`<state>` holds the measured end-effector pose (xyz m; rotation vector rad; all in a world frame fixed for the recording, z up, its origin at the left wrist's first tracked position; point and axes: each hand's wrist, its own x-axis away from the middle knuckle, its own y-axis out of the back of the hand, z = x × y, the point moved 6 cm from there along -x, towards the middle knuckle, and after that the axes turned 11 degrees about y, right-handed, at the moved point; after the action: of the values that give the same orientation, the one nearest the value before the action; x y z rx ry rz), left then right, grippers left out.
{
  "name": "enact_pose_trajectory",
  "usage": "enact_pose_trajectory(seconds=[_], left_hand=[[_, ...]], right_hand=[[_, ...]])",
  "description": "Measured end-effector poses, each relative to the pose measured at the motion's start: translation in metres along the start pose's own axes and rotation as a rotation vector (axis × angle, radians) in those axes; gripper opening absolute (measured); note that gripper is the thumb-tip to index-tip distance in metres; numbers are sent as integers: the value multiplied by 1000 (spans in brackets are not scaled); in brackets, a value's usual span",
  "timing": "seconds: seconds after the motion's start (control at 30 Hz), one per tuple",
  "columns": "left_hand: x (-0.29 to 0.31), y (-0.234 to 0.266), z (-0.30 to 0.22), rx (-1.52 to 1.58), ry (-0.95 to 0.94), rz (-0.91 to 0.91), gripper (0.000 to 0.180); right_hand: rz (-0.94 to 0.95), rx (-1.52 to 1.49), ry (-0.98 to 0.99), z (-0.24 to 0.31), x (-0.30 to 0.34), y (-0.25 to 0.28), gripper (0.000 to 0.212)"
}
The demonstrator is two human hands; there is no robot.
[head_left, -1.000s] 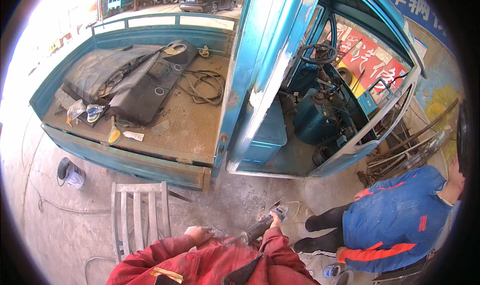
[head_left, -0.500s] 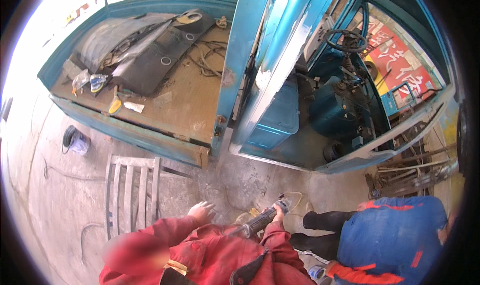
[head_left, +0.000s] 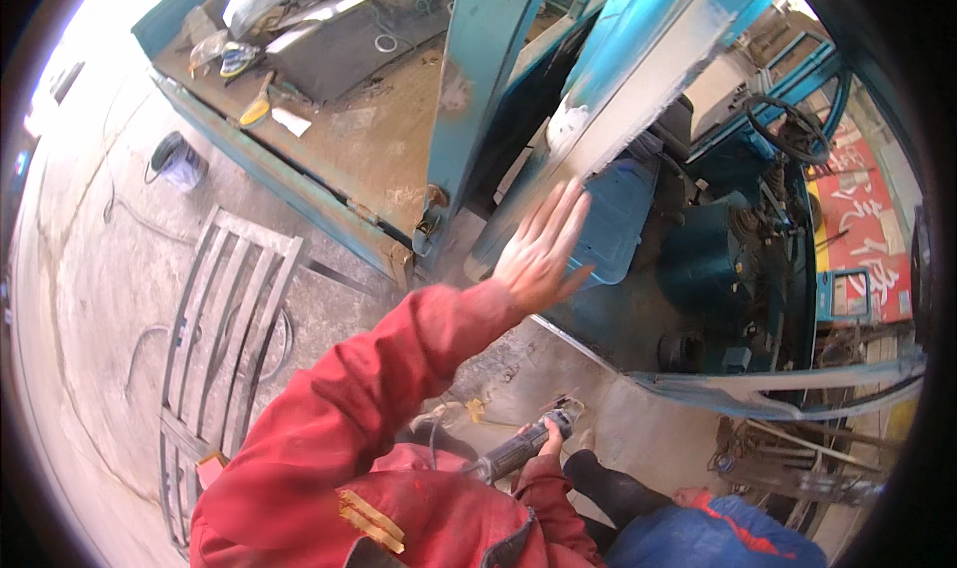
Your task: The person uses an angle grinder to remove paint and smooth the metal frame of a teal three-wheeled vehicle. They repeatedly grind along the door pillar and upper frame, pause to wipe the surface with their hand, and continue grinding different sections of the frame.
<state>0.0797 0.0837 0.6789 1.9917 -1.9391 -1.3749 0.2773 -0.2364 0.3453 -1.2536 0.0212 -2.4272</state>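
Observation:
My left hand [head_left: 543, 249] is raised with its fingers stretched out and holding nothing. It overlaps the lower part of a blue cab pillar [head_left: 638, 100] with pale, filler-like patches; whether the palm touches it I cannot tell. Low in the middle, my right hand [head_left: 550, 438] is wrapped round an angle grinder [head_left: 508, 456], near its head. The grinder's head points up and away from me, apart from the cab, and its disc is hard to make out. Behind the pillar, a blue plastic-looking box [head_left: 616, 224] stands inside the cab.
A slatted bench [head_left: 229, 299] stands at my left, a bucket [head_left: 179, 161] beyond it. The truck bed [head_left: 329, 164] holds a dark panel and a yellow-headed brush [head_left: 257, 108]. A co-worker in blue [head_left: 708, 538] is close at my right. Metal lengths [head_left: 807, 458] lie beyond them.
My left hand has risen from near my body up to the cab pillar, fingers spread. The grinder stays in my right hand. My view has shifted, and the co-worker sits lower in it.

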Motion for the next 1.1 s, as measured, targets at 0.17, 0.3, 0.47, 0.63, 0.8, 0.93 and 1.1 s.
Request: enact_pose_trajectory(seconds=[0.17, 0.3, 0.47, 0.63, 0.8, 0.93, 1.1], left_hand=[[-83, -2, -26, -15, -60, -413, 87], [-89, -16, -10, -66, -120, -557, 77], [-71, -42, 14, -59, -176, -580, 64], [-47, -66, 42, 4, -125, -525, 64], [-20, -87, 67, -2, -86, -461, 68], [-5, -105, 82, 11, -31, -334, 73], [13, -124, 99, 7, 48, -205, 83]], right_hand=[[-31, 87, -53, 21, 13, -1, 43], [-64, 90, -86, 31, 20, -8, 39], [-157, 81, -139, 29, 27, -13, 35], [-131, 103, -120, 22, 29, -26, 34], [-42, 102, -157, 10, 22, -29, 32], [-34, 104, -162, 6, 22, -20, 31], [-85, 115, -159, 1, 21, 2, 29]])
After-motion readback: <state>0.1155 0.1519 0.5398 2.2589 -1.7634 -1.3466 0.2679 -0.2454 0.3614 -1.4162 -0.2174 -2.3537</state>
